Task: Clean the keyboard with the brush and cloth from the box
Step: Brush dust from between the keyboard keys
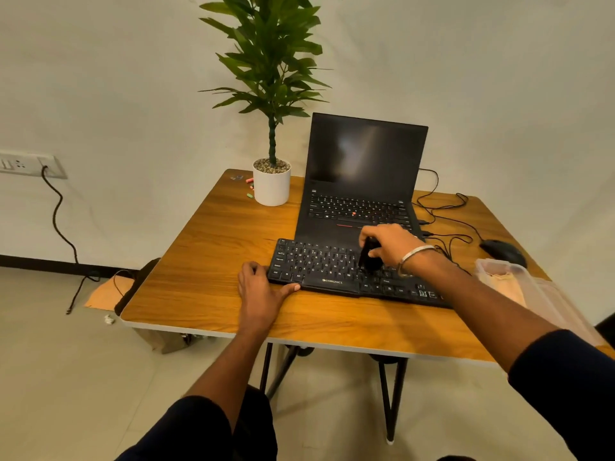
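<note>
A view from above onto a square wooden table (pixel 206 261), read left to right around the flat black rectangular keyboard (pixel 332 271) near its front edge.

Left of the keyboard, the left hand (pixel 259 291) lies flat on the wood, fingers relaxed, with its thumb pressed along the keyboard's front left corner to steady it.

Behind the keyboard's left end stands a leafy green plant in a white round pot (pixel 271 186). Directly behind the keyboard, touching it, sits an open black laptop (pixel 362 181) with a dark screen.

Over the keyboard's right half, the right hand (pixel 389 242) curls its fingers around a small black brush (pixel 367 257), bristles pointing down onto the keys. The keyboard's long axis runs left to right, so unbrushed keys appear to lie leftward from the brush.

Right of the keyboard sits a clear plastic box (pixel 519 281) holding a pale beige cloth (pixel 506 282); the right hand is nearer it. Behind the box rests a black mouse (pixel 502 252).
</note>
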